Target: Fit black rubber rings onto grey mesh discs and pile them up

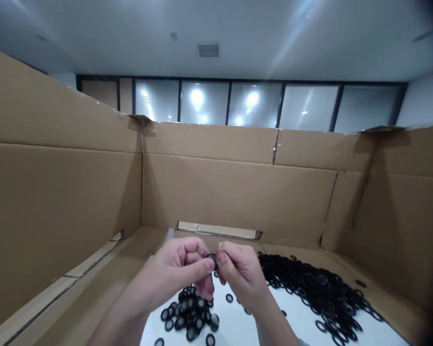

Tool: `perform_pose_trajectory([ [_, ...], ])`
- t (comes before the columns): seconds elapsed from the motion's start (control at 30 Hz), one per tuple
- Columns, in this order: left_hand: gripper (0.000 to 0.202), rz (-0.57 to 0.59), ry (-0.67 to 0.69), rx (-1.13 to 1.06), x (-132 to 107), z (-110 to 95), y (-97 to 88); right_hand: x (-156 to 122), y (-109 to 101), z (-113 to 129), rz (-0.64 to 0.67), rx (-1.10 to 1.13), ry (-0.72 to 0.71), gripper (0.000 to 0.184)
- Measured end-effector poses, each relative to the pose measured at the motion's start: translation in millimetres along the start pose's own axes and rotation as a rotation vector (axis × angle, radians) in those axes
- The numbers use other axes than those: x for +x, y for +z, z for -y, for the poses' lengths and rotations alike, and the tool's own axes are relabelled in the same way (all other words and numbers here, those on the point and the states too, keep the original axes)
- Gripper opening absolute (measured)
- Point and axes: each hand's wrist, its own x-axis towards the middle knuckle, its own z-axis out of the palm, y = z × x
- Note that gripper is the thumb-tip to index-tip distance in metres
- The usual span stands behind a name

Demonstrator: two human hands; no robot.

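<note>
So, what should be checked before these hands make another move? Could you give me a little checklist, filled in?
1. Left hand pinching the small black piece: ok.
2. Right hand at the same piece: ok, thumb and fingers at its edge.
3. Held piece complete: cannot tell, fingers cover much of it.
4. Black ring heap apart from the pile of round pieces with grey centres: ok, on opposite sides.
5. No strays between: not ok, a loose piece lies on the white surface.
6. Every ring with the heap: not ok, a lone ring lies on the cardboard.
</note>
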Motion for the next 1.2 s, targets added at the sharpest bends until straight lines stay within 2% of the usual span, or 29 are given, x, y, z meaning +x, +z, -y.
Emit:
perform_pose_trajectory([
  [0.3, 0.022, -0.009, -0.047, 0.082, -4.0, 0.4, -16.2, 3.0, 4.7, -1.6, 0.033, -0.151, -0.042, 0.039],
  [0.37, 0.022, -0.012, 0.01, 0.05, -1.0, 1.9, -12.2, 3.0, 11.5, -0.3, -0.047, -0.146, -0.027, 0.039],
  [0.5, 0.024, -0.053, 0.159, -0.095, 9.9, 10.2, 7.8, 0.6, 31.5, 3.8, -0.393, -0.046, 0.049, 0.041],
  [0.57, 0.026, -0.111, 0.19, -0.133, 14.0, 13.9, 16.3, -0.7, 37.0, 5.0, -0.473, 0.027, 0.066, 0.043],
  [0.67, 0.026, -0.123, 0.194, -0.142, 14.5, 14.4, 18.0, -1.3, 32.1, 3.9, -0.383, 0.071, 0.046, 0.045],
  [0.83, 0.026, -0.023, 0.085, -0.082, 6.1, 7.4, 2.5, -0.1, 8.4, 1.2, -0.106, -0.02, 0.028, 0.046],
  [0.93, 0.027, 0.021, 0.048, -0.081, 2.2, 4.6, -3.0, -0.6, 2.3, 2.5, 0.019, 0.029, 0.035, 0.045],
  [1.07, 0.03, 0.05, 0.015, -0.1, 0.1, 3.7, -4.1, -2.5, 4.0, 4.1, 0.046, 0.108, 0.019, 0.044],
  [1.2, 0.03, 0.062, -0.01, -0.096, -1.8, 4.9, -6.9, -2.2, 7.3, 4.6, 0.02, 0.049, -0.022, 0.043],
])
